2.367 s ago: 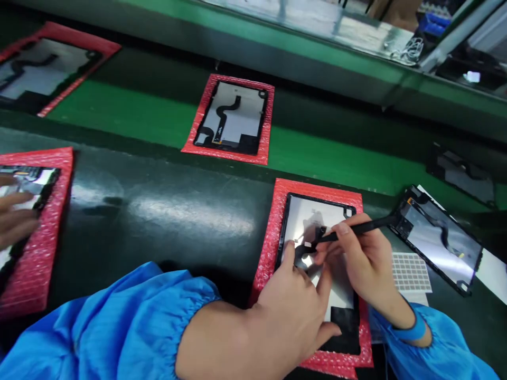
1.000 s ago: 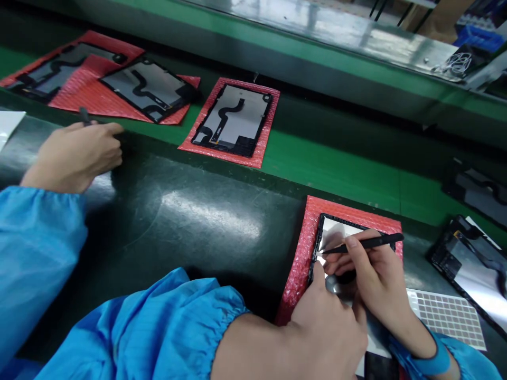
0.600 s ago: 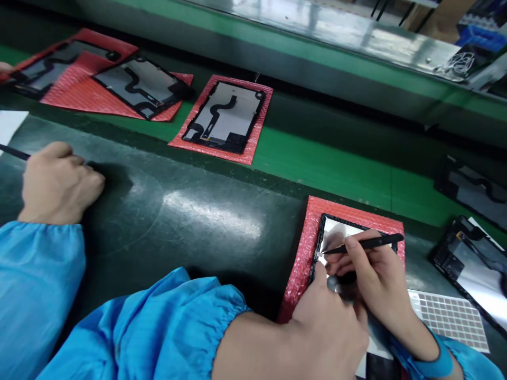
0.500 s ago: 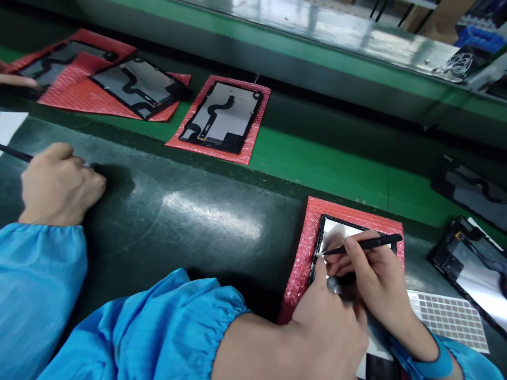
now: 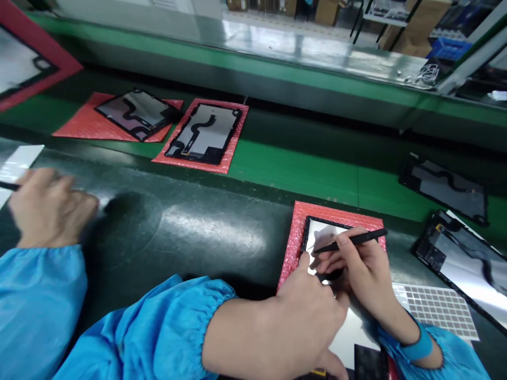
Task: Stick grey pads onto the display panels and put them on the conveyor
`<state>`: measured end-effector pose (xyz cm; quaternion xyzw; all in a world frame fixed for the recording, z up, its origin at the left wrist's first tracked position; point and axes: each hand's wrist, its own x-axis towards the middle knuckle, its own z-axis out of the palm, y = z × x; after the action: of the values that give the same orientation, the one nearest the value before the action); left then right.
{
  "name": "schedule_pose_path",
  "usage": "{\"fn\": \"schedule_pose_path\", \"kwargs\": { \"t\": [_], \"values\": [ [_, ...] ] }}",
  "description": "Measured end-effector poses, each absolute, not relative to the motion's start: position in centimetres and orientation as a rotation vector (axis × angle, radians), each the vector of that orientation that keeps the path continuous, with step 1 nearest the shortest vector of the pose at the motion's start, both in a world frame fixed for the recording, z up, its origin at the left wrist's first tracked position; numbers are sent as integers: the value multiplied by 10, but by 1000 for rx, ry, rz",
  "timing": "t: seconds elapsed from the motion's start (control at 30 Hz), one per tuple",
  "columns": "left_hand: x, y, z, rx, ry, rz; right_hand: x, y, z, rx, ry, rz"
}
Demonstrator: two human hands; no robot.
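Note:
A tablet screen (image 5: 325, 228) in a black frame lies on pink bubble wrap (image 5: 292, 240), right of centre. My left hand (image 5: 301, 316) reaches across its left side from the lower left. One finger presses at the screen's edge while the others curl over it, partly hidden. My right hand (image 5: 368, 264), with a blue wristband (image 5: 418, 344), is closed on black tweezers (image 5: 368, 236). The tweezers' tips are beside my left fingertip, above the screen; anything between them is too small to tell. My hands hide the middle of the screen.
A co-worker's hand (image 5: 51, 211) at far left holds a dark slim tool. More tablet screens (image 5: 208, 129) lie on the green belt (image 5: 297, 169), some on pink wrap. A sticker sheet (image 5: 439, 310) and another screen (image 5: 455, 264) lie at right. Pink-wrapped screen (image 5: 19, 63) intrudes upper left.
The view has shifted slightly. At upper left, a wrapped screen near another person's hand has been raised and moved left. My hands stay at the screen; the co-worker's tool hand is blurred.

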<state>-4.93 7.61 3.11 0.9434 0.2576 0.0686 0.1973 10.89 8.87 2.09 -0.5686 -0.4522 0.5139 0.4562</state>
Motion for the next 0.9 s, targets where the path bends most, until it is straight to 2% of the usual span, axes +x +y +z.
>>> {"fn": "schedule_pose_path", "kwargs": {
  "t": [0.17, 0.33, 0.53, 0.73, 0.9],
  "values": [
    [-54, 92, 56, 2673, 699, 9, 148, 66, 38, -1270, -1001, 1112],
    [-88, 110, 69, 2370, 1269, -205, 221, 33, 32, -1380, -1020, 1022],
    [-106, 107, 56, 1946, 1276, 121, 260, 8, 7, -1531, -1021, 1062],
    [-96, 103, 61, 1434, 1409, 623, 282, -5, -7, -1619, -1182, 1214],
    [-72, 123, 57, 1079, 1404, 728, 288, -6, -12, -1607, -1211, 1224]
  ]
}}
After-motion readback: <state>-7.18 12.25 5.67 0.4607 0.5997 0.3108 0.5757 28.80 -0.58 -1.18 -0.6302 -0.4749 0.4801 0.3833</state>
